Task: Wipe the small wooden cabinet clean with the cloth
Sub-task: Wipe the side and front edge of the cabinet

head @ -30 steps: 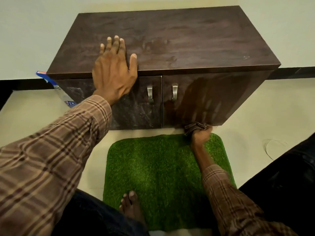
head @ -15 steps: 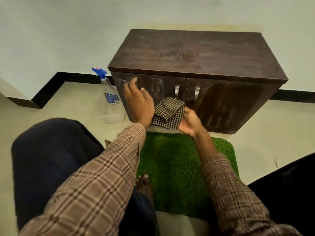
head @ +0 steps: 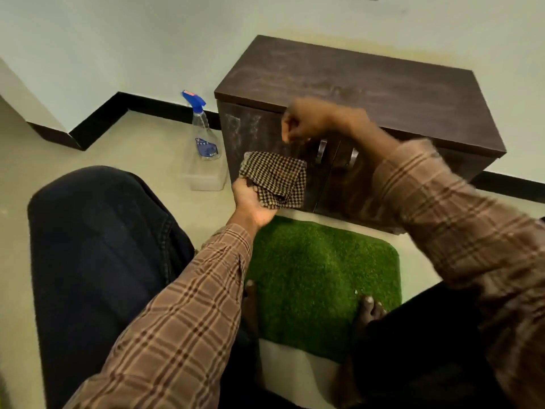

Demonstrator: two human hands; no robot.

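The small dark wooden cabinet [head: 368,81] stands against the wall, its two doors closed and its left door streaked with pale smears. My left hand [head: 252,203] grips the bunched brown checked cloth [head: 275,180] just in front of the lower left door. My right hand [head: 306,121] hovers higher, blurred, in front of the top edge of the left door near the metal handles [head: 321,152]. Its fingers are curled in and nothing shows in them.
A clear spray bottle with a blue trigger [head: 203,131] stands in a clear plastic tub [head: 203,177] on the floor, left of the cabinet. A green grass mat [head: 321,278] lies before the cabinet, with my bare toes on it. My dark-trousered knees flank the mat.
The cloth has passed from my right hand into my left. My right hand has risen to the top of the left door. The view has swung left and pulled back.
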